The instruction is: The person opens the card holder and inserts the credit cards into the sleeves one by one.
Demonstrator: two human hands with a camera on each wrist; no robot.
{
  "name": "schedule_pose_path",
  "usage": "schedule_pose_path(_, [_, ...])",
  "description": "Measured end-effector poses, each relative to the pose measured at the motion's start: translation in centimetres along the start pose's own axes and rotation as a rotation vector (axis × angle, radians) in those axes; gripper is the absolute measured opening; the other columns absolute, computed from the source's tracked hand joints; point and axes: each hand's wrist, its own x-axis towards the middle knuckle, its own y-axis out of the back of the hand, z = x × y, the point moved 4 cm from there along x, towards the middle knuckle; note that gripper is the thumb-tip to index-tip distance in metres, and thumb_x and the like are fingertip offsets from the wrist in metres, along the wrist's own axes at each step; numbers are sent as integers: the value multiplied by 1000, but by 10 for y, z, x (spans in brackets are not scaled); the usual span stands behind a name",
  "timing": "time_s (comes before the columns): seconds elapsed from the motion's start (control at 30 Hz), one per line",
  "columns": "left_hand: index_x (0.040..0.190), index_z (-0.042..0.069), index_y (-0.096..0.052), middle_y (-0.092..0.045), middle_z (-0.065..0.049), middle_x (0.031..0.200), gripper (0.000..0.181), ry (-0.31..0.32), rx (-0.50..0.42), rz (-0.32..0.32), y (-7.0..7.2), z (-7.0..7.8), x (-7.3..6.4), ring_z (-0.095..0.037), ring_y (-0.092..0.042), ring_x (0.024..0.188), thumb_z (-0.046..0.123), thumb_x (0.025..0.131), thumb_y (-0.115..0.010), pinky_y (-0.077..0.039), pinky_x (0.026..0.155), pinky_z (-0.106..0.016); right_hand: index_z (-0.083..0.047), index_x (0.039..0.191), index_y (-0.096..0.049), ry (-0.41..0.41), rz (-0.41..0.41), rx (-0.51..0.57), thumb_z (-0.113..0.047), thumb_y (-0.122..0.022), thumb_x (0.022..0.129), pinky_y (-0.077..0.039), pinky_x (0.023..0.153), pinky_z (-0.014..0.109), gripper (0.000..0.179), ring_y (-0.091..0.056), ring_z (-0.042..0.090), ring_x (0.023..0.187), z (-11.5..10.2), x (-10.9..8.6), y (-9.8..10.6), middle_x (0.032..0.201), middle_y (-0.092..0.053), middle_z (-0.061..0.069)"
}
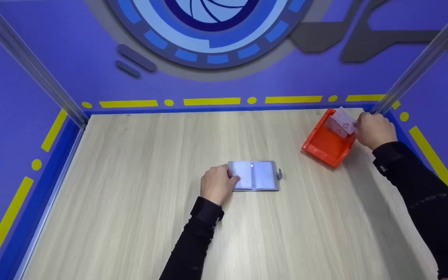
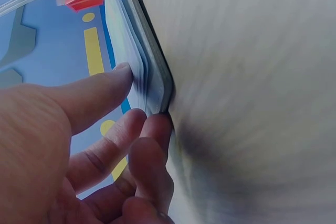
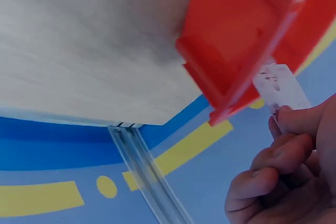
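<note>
A small card album point(image 1: 264, 175) with clear sleeve pages and a grey cover lies spread flat on the table, a clasp tab at its right edge. My left hand point(image 1: 217, 183) pinches its left edge. In the left wrist view the thumb presses on the stacked pages point(image 2: 123, 30) and fingertips touch the cover's edge. At the far right, my right hand point(image 1: 376, 129) is beside a red plastic bin point(image 1: 327, 142). Between thumb and fingers it pinches a pale printed card point(image 3: 283, 90), held over the bin's far end. Whether more than one card is there I cannot tell.
The light wood-grain table point(image 1: 138, 186) is enclosed by purple-blue panels point(image 1: 68, 58) with yellow dashes at the back and sides. Metal corner posts point(image 1: 422, 58) rise at the back corners. The bin stands close to the back right corner.
</note>
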Motion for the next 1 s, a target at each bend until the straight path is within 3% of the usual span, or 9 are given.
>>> schedule_pose_path(0.27, [80, 15, -74, -75, -1, 79, 26, 1, 8, 6, -1, -2, -1, -15, -61, 68, 33, 93, -89, -48, 63, -35, 6, 106, -64, 27, 28, 109, -24, -53, 113, -42, 61, 41, 33, -59, 38, 76, -24, -14, 4, 91, -65, 26])
schedule_pose_path(0.47, [82, 14, -75, -77, -2, 82, 25, 5, 8, 1, 0, 0, -1, -17, -64, 71, 33, 93, -89, -51, 65, -37, 9, 119, -70, 71, 48, 252, -16, -56, 112, -41, 54, 30, 30, -60, 30, 68, -59, -26, 7, 93, -70, 27])
schedule_pose_path(0.67, [82, 15, -73, -74, 0, 80, 27, 24, 10, -17, 1, 0, 0, -17, -63, 71, 33, 94, -88, -47, 65, -36, 3, 127, -70, 76, -70, 341, -19, -56, 114, -42, 62, 31, 30, -55, 27, 73, -108, -42, -7, 90, -60, 15])
schedule_pose_path(0.8, [82, 15, -72, -74, 0, 80, 27, 23, 14, -19, 0, 1, 0, -17, -62, 71, 33, 95, -88, -47, 65, -36, -1, 121, -70, 119, -146, 417, -21, -55, 115, -46, 68, 31, 26, -57, 27, 79, -139, -54, -21, 95, -64, 15])
schedule_pose_path(1.0, [83, 15, -73, -76, -1, 82, 26, 18, -5, -20, 1, 1, 0, -18, -64, 72, 33, 94, -88, -49, 66, -37, -5, 106, -69, 135, -273, 540, -18, -54, 114, -47, 67, 32, 22, -56, 26, 79, -170, -68, -53, 92, -65, 12])
